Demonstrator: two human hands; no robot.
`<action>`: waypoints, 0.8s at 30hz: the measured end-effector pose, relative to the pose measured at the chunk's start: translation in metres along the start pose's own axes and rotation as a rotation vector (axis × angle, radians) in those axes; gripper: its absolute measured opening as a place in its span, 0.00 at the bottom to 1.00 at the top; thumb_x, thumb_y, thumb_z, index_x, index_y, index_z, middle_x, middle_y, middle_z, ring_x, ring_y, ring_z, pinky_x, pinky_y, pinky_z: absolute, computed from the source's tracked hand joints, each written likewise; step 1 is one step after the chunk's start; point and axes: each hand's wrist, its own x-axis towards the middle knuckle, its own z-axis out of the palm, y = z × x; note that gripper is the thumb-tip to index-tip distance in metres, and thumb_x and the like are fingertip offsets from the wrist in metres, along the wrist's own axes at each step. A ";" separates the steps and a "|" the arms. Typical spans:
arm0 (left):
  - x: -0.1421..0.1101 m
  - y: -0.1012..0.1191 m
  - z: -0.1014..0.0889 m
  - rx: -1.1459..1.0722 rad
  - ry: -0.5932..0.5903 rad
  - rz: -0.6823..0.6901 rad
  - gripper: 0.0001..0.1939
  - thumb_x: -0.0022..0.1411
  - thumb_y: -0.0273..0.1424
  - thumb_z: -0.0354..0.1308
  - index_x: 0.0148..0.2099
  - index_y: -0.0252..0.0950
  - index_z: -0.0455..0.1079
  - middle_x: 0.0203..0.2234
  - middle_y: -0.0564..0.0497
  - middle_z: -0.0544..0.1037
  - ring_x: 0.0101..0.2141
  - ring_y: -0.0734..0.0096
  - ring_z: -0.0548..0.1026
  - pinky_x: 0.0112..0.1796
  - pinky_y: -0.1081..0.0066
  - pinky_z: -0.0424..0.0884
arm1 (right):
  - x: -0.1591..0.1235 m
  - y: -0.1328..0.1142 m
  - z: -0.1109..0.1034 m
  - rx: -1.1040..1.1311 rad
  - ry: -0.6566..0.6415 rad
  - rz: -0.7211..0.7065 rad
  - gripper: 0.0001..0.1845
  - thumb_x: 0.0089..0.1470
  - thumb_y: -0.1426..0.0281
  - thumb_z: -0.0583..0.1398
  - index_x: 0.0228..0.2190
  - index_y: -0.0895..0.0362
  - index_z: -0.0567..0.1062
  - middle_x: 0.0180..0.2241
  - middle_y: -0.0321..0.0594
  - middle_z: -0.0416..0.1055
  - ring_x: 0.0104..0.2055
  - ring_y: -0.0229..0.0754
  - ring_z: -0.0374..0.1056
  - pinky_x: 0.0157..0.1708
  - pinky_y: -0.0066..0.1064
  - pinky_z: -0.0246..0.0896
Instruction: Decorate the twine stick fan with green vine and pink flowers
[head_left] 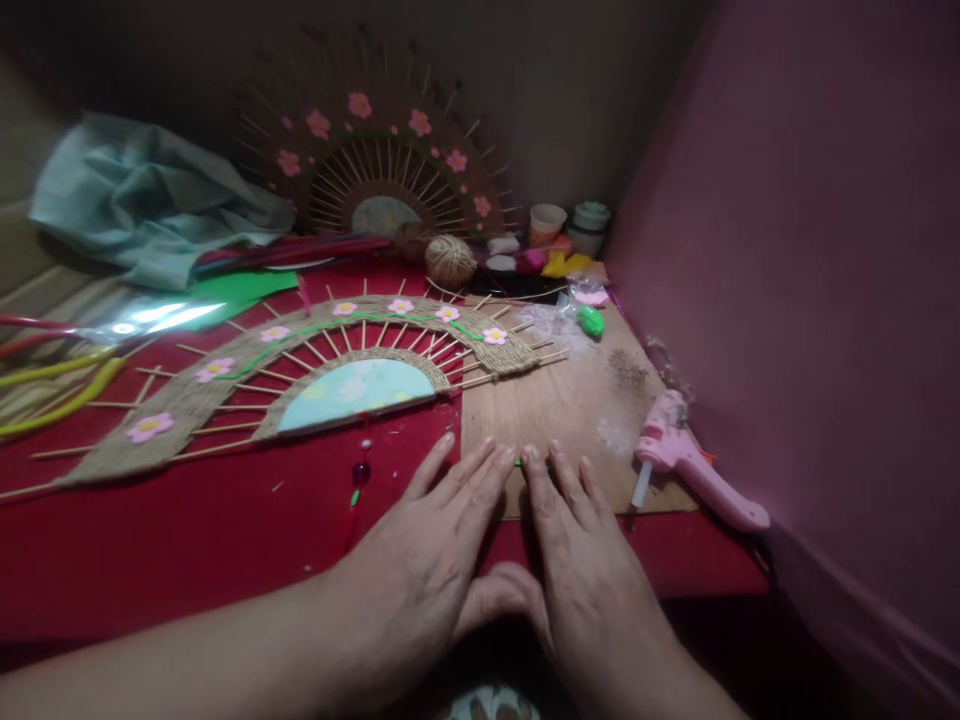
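Observation:
My left hand [427,545] and my right hand [581,560] lie flat side by side at the near edge of a brown board [577,400], fingers stretched out and thumbs touching. A tiny green bit [519,462] shows between the fingertips of both hands; whether either hand grips it I cannot tell. Just beyond them on the red cloth [187,540] lies a half-round fan of sticks and jute [300,370] with pink flowers, a green stem and a pale blue centre.
A pink glue gun [694,465] lies at the board's right edge beside a pink wall [810,250]. A second flowered fan [375,160] stands at the back, with twine balls [450,260], small pots [547,222], clay bits, a green lump [591,321], and teal cloth [150,195] left.

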 end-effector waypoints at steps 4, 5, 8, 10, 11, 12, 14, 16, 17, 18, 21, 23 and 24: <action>0.008 -0.003 -0.002 0.049 0.008 0.011 0.44 0.64 0.49 0.43 0.67 0.27 0.27 0.59 0.31 0.61 0.60 0.52 0.57 0.59 0.49 0.50 | 0.009 0.001 0.001 -0.015 -0.040 0.043 0.34 0.60 0.63 0.51 0.57 0.78 0.56 0.59 0.65 0.57 0.64 0.64 0.45 0.56 0.57 0.55; 0.008 -0.005 -0.002 0.057 0.010 0.015 0.44 0.64 0.49 0.43 0.68 0.28 0.27 0.59 0.31 0.61 0.60 0.52 0.58 0.59 0.50 0.49 | 0.010 0.002 0.001 -0.014 -0.041 0.042 0.34 0.60 0.63 0.51 0.57 0.78 0.56 0.59 0.65 0.57 0.64 0.63 0.46 0.56 0.57 0.54; 0.003 -0.010 -0.006 0.022 0.037 0.025 0.44 0.64 0.49 0.43 0.68 0.30 0.23 0.59 0.32 0.61 0.60 0.54 0.59 0.60 0.50 0.49 | 0.006 0.004 0.000 0.009 -0.036 0.040 0.36 0.60 0.59 0.50 0.58 0.77 0.54 0.58 0.64 0.58 0.63 0.62 0.49 0.55 0.55 0.58; -0.001 -0.013 -0.009 -0.021 0.050 -0.008 0.43 0.65 0.48 0.43 0.68 0.32 0.23 0.60 0.33 0.61 0.60 0.53 0.58 0.59 0.49 0.50 | 0.002 0.005 -0.002 0.029 -0.035 0.059 0.38 0.60 0.58 0.50 0.59 0.76 0.52 0.58 0.63 0.58 0.63 0.62 0.50 0.53 0.55 0.60; -0.003 -0.015 -0.010 -0.037 0.051 -0.040 0.42 0.65 0.47 0.44 0.68 0.33 0.23 0.60 0.34 0.60 0.60 0.53 0.57 0.59 0.48 0.50 | 0.001 0.006 -0.003 0.035 -0.029 0.072 0.38 0.60 0.57 0.50 0.60 0.75 0.51 0.58 0.64 0.58 0.63 0.62 0.49 0.53 0.55 0.60; -0.005 -0.016 -0.011 -0.046 0.057 -0.071 0.42 0.65 0.46 0.44 0.68 0.34 0.24 0.60 0.34 0.59 0.61 0.52 0.56 0.59 0.47 0.50 | 0.000 0.006 -0.005 0.040 -0.020 0.084 0.39 0.60 0.57 0.50 0.60 0.75 0.50 0.59 0.64 0.57 0.63 0.63 0.49 0.53 0.56 0.60; -0.007 -0.017 -0.012 -0.054 0.065 -0.102 0.41 0.66 0.46 0.44 0.68 0.34 0.25 0.61 0.35 0.58 0.61 0.52 0.55 0.59 0.46 0.49 | 0.000 0.007 -0.007 0.052 0.012 0.097 0.39 0.61 0.57 0.49 0.61 0.75 0.49 0.59 0.66 0.55 0.63 0.63 0.48 0.53 0.55 0.59; -0.007 -0.014 -0.010 -0.065 0.066 -0.092 0.41 0.65 0.47 0.42 0.68 0.34 0.24 0.61 0.35 0.58 0.62 0.53 0.54 0.60 0.47 0.49 | 0.000 0.006 -0.009 0.071 0.044 0.113 0.38 0.61 0.59 0.49 0.61 0.76 0.47 0.60 0.67 0.54 0.63 0.62 0.48 0.53 0.54 0.60; -0.007 -0.012 -0.009 -0.071 0.057 -0.079 0.41 0.66 0.47 0.41 0.68 0.34 0.24 0.61 0.35 0.58 0.62 0.54 0.53 0.60 0.48 0.49 | -0.001 0.006 -0.009 0.084 0.052 0.122 0.38 0.62 0.60 0.49 0.61 0.76 0.46 0.60 0.68 0.54 0.63 0.61 0.49 0.53 0.53 0.61; -0.006 -0.010 -0.008 -0.075 0.050 -0.067 0.41 0.65 0.48 0.41 0.68 0.34 0.24 0.61 0.36 0.59 0.62 0.54 0.54 0.60 0.48 0.49 | -0.002 0.005 -0.008 0.097 0.055 0.129 0.38 0.62 0.60 0.49 0.61 0.76 0.45 0.60 0.68 0.54 0.63 0.61 0.49 0.52 0.52 0.62; -0.004 -0.004 -0.004 -0.075 0.058 -0.043 0.41 0.65 0.49 0.40 0.68 0.33 0.24 0.61 0.35 0.60 0.61 0.55 0.56 0.60 0.49 0.48 | -0.004 0.002 -0.005 0.118 0.051 0.121 0.39 0.62 0.60 0.48 0.62 0.75 0.42 0.60 0.67 0.54 0.62 0.60 0.51 0.51 0.52 0.63; -0.005 0.000 -0.002 -0.058 0.049 -0.036 0.43 0.64 0.50 0.41 0.68 0.33 0.23 0.61 0.35 0.60 0.61 0.56 0.57 0.61 0.50 0.47 | -0.005 -0.001 -0.003 0.114 0.051 0.094 0.41 0.62 0.59 0.49 0.63 0.74 0.39 0.60 0.65 0.55 0.62 0.61 0.50 0.51 0.53 0.63; -0.006 0.001 -0.002 -0.048 0.036 -0.029 0.44 0.64 0.50 0.42 0.68 0.33 0.22 0.61 0.36 0.59 0.61 0.56 0.57 0.61 0.51 0.47 | -0.006 -0.002 -0.002 0.109 0.049 0.077 0.42 0.61 0.59 0.49 0.63 0.73 0.37 0.60 0.63 0.54 0.63 0.61 0.50 0.51 0.53 0.63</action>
